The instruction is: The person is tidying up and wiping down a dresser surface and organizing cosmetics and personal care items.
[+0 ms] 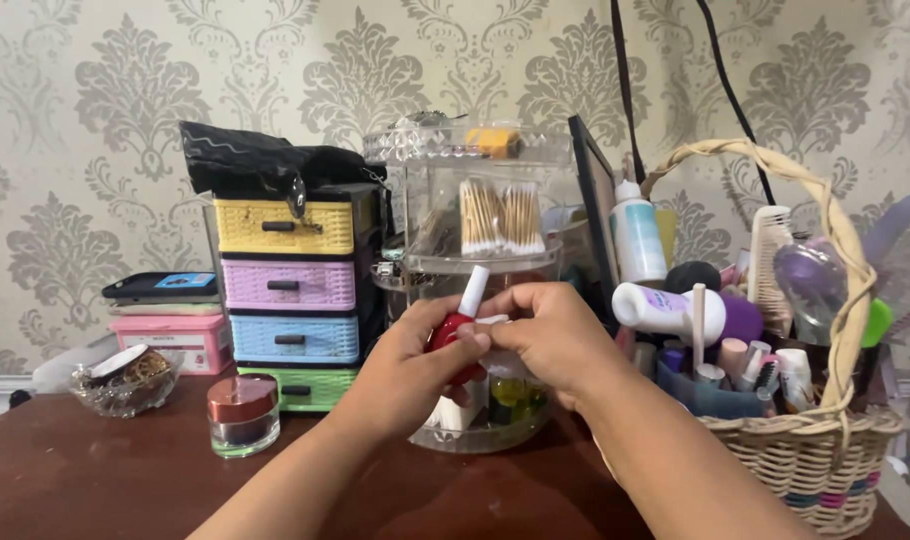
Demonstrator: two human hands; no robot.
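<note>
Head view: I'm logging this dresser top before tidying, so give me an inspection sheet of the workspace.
Surface: dark brown wooden table, glossy.
Job's things: red nail polish bottle with white cap, held in front of a clear tiered organiser holding cotton swabs.
Clutter: pastel mini drawer unit with a black pouch on top; small red-lidded jar; glass dish; wicker basket crammed with bottles and a comb.
Hands: left hand grips the bottle; right hand touches it with its fingertips.
Cables: two black cords hanging down the wall.
Surroundings: grey damask wallpaper.
</note>
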